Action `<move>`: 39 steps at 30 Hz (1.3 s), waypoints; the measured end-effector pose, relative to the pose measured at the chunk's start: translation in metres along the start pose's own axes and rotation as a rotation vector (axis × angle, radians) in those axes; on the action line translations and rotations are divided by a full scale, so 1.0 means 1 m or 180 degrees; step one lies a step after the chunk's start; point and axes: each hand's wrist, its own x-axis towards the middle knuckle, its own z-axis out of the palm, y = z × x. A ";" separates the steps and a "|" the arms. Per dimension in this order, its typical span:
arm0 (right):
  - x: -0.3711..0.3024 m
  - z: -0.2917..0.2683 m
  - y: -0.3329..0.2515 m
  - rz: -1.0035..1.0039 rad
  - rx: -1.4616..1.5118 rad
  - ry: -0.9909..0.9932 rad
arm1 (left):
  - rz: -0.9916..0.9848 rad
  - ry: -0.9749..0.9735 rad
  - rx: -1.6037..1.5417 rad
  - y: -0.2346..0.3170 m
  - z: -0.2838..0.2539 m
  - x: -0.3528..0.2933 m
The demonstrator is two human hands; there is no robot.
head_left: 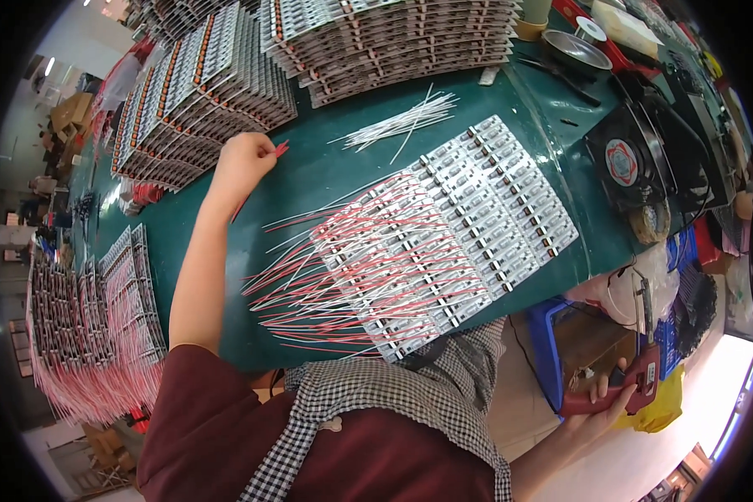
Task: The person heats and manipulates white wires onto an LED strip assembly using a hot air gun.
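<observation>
Upper left, the left hand [247, 157] pinches red wires [282, 149]; lower right, the right hand [600, 403] grips a red soldering gun [645, 378]; the centre panel [495, 201] looks half wired, right columns bare.

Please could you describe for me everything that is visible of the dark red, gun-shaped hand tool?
The dark red, gun-shaped hand tool has a smooth, plastic-looking body and handle, with a pale label on its side. A slim, metallic-looking front part points upward in the picture. The person's bare right hand grips its handle, holding it off to the right, beyond the green table. A yellow plastic bag shows behind it. Whether it is switched on cannot be told.
</observation>
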 end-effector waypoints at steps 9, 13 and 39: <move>-0.021 -0.013 -0.009 0.0022 -0.0617 0.0128 | -0.0620 -0.0345 -0.1622 -0.023 0.002 -0.002; -0.026 -0.016 -0.007 0.0169 -0.0540 -0.0335 | -0.0295 -0.0224 -0.1578 -0.035 0.005 0.004; -0.109 -0.052 0.031 0.0083 -0.3129 -0.2189 | 0.2902 -0.0617 -0.0438 0.222 0.070 -0.121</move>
